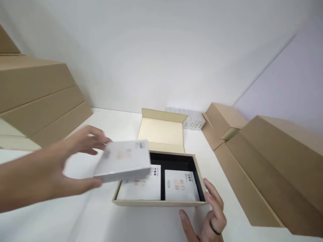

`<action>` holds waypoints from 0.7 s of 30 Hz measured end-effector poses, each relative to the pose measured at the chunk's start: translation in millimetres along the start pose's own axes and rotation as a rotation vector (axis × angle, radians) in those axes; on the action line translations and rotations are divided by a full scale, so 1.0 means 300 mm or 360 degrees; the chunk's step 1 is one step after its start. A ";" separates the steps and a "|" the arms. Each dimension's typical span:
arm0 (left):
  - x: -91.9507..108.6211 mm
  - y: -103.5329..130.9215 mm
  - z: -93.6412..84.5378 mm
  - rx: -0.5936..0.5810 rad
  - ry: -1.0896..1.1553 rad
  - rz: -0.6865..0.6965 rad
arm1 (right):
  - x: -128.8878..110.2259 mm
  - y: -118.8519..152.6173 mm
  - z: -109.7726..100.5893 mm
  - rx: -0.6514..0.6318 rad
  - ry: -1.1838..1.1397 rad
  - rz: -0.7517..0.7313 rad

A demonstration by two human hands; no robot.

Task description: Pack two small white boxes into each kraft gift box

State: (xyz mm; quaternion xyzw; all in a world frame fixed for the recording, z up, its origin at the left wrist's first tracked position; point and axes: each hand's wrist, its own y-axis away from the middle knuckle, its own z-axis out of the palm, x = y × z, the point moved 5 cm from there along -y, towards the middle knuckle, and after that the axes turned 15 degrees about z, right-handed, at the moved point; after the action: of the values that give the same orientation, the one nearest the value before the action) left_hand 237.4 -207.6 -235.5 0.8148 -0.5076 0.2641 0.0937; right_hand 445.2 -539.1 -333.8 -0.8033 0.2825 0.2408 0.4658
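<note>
A small white tea box [123, 158] with orange print is gripped at its left edge by my left hand [80, 158]; the box is slightly blurred. It hovers over the left part of an open cream gift box [156, 203] with a black inside. Two more white boxes lie side by side in that gift box: a left one [148, 190], partly covered from view by the held box, and a right one [180, 186]. My right hand [209, 215], wearing a dark ring, has its fingers apart at the gift box's front right corner, fingertips against or close to its side.
The gift box's lid [161, 131] lies folded back behind it. A row of small white boxes [195, 119] stands at the wall. Brown cartons are stacked left [37, 90], and more brown boxes [272, 168] line the right side of the white table [111, 121].
</note>
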 end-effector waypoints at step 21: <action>0.409 -0.086 0.296 -0.0766 -0.0240 0.0624 | -0.184 -0.282 0.020 -0.1403 0.0557 0.0029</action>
State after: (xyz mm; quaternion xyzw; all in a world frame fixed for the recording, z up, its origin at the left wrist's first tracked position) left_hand 332.1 -328.3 -242.9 0.6730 -0.7084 0.0884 0.1932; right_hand 461.9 -486.9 -248.9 -0.9504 0.2347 0.2028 0.0238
